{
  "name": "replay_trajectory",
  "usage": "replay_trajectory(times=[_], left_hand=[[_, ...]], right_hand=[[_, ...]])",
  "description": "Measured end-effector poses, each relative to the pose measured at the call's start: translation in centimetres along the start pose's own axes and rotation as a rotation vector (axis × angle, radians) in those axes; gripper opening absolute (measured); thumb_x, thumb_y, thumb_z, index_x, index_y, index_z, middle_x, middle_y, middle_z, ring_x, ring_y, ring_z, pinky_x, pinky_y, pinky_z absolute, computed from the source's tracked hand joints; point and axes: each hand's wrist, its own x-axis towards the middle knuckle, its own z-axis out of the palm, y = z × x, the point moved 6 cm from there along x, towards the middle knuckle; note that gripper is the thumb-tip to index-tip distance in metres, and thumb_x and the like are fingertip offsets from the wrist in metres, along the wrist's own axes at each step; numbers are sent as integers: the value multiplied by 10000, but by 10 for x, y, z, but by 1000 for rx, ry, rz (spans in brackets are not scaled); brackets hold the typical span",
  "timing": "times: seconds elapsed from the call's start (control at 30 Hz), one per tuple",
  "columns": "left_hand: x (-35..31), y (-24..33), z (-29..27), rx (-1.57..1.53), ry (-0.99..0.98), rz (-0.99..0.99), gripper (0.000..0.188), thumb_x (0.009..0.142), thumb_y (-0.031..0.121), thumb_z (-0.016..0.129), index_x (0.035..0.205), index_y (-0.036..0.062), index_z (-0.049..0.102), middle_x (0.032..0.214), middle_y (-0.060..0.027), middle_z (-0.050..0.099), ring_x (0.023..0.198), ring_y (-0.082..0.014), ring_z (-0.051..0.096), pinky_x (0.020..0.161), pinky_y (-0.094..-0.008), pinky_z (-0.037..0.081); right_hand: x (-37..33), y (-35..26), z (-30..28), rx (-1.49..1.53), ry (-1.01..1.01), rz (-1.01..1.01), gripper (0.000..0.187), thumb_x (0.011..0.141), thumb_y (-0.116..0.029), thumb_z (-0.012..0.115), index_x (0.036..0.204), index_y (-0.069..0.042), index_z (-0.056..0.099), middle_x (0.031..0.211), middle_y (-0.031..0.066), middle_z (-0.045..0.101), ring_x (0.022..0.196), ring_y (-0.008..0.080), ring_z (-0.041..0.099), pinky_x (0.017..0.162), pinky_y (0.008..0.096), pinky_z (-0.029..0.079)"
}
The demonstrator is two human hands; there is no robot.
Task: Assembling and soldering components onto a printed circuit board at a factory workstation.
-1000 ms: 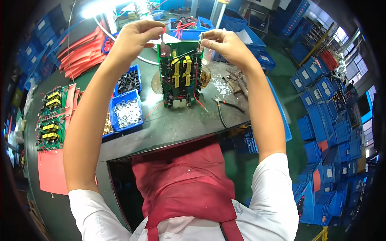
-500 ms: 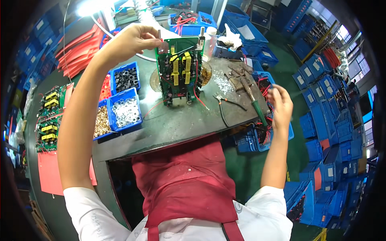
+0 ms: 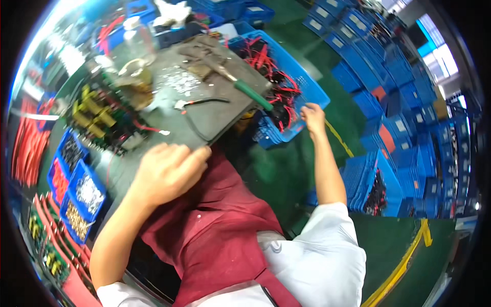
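My left hand (image 3: 169,171) is at the near edge of the workbench, its fingers curled under. Whatever lies inside them, if anything, is hidden. To its upper left stands a green circuit board (image 3: 99,117) with yellow blocks and a red wire, blurred. My right hand (image 3: 313,117) is out to the right, fingers closed at the near rim of a blue basket (image 3: 309,87). Red-wired black parts (image 3: 279,97) fill that basket. On the bench between lie pliers (image 3: 197,112) with dark handles and a green-handled soldering iron (image 3: 245,92).
Blue bins (image 3: 76,176) of small metal, red and black parts stand at the left, beyond stacked boards (image 3: 48,250) with red sheets. A clear bottle (image 3: 137,38) and round container (image 3: 137,79) are at the back. Stacked blue crates (image 3: 388,128) line the right side.
The view has swung to the right. My left hand has let go of the circuit board and come down to the bench edge. My right hand is now at the basket's rim.
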Motion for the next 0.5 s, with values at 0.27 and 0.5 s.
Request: replay_trajectory(times=[0.27, 0.5], left_hand=[[26, -42, 229, -138, -308, 40, 455, 837, 222, 831, 1237, 76, 672, 782, -58, 569, 660, -256, 604, 645, -395, 507], [138, -8, 281, -120, -273, -74, 465, 802, 231, 859, 1201, 57, 692, 767, -44, 549, 642, -236, 581, 619, -377, 484]], right_hand=[[176, 203, 74, -827, -374, -50, 342, 976, -308, 710, 905, 20, 777, 882, 187, 784, 709, 334, 753, 733, 441, 604], [256, 223, 46, -1079, -259, 381, 752, 874, -692, 725, 1240, -36, 764, 1345, 227, 708, 1266, 369, 681, 1051, 477, 546]])
